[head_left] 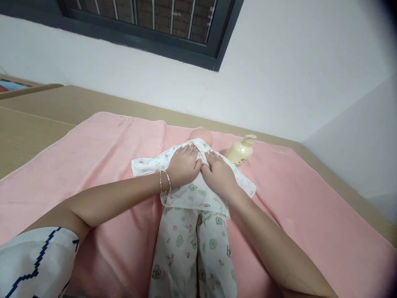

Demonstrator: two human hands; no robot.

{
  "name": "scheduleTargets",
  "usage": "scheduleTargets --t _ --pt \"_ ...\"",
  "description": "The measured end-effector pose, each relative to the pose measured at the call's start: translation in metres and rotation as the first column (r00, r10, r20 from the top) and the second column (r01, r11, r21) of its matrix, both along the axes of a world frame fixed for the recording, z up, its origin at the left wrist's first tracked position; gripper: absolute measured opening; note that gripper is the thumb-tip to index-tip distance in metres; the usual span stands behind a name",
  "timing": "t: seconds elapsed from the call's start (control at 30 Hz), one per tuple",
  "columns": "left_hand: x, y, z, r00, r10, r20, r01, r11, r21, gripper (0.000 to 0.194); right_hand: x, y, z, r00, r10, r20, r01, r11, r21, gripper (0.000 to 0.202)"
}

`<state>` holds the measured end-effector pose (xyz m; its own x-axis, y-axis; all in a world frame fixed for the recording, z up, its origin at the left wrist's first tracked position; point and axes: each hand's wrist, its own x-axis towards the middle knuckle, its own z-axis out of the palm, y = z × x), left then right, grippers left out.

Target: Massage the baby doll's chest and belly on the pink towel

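Note:
A baby doll [201, 134] lies on its back on a pink mat [124, 140], with only the smooth, rounded top of its head showing past the collar. It wears a white long-sleeved shirt [189, 198] and matching trousers [180, 244], both printed with small green animals. My left hand [184, 165], with silver bangles at the wrist, rests flat on the chest of the shirt with its fingers stretched out. Beside it my right hand [218, 174] lies on the other half of the chest, fingers extended and slightly bent. The thumbs nearly meet at the middle. Cloth under the palms is hidden.
A pale yellow pump bottle [240, 151] stands on the mat just right of the doll's shoulder. Wooden tabletop [37, 124] shows around the mat. Behind it rises a white wall [263, 82] with a dark-framed, barred window [214, 60].

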<state>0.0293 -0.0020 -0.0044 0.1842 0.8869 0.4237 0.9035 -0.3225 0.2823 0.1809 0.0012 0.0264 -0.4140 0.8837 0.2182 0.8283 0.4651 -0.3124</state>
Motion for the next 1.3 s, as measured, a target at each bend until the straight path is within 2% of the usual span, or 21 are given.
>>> scheduleTargets --t 0.2,0.47,0.63,0.8,0.93,1.1,1.2,1.3 --pt "0.0 -0.001 -0.003 1.0 -0.004 0.004 0.004 1.0 0.009 0.05 -0.001 -0.002 0.0 1.0 -0.024 -0.01 0.024 1.0 0.003 0.054" --pt "0.002 -0.01 0.003 0.999 0.045 -0.026 -0.046 0.997 -0.061 0.053 0.005 0.013 -0.01 0.999 -0.019 -0.046 0.016 0.997 -0.072 0.066" --pt "0.0 -0.004 0.002 1.0 0.017 0.003 -0.016 0.996 -0.09 0.055 0.006 0.014 -0.007 1.0 -0.007 -0.024 0.005 0.999 -0.048 0.06" --pt "0.0 -0.001 0.0 0.999 0.013 0.04 -0.01 0.997 -0.074 0.057 0.001 0.002 -0.004 0.999 -0.046 -0.004 0.046 0.999 0.006 0.055" --pt "0.0 -0.003 -0.002 1.0 0.004 0.029 -0.003 1.0 -0.019 0.054 0.0 -0.002 -0.002 0.999 -0.042 -0.017 0.042 0.999 0.014 0.051" --pt "0.004 -0.011 -0.005 0.997 -0.05 0.058 0.044 0.994 0.103 0.042 0.008 0.013 -0.002 0.996 -0.05 -0.075 0.049 0.999 -0.018 0.043" --pt "0.007 -0.014 -0.003 0.993 -0.061 0.105 0.054 0.996 0.067 0.041 0.01 0.016 -0.002 0.993 -0.068 -0.095 0.066 0.998 -0.017 0.041" --pt "0.005 -0.01 0.002 0.989 -0.036 0.145 0.039 0.999 -0.022 0.044 0.007 0.006 0.001 0.995 -0.048 -0.087 0.048 0.999 0.002 0.04"
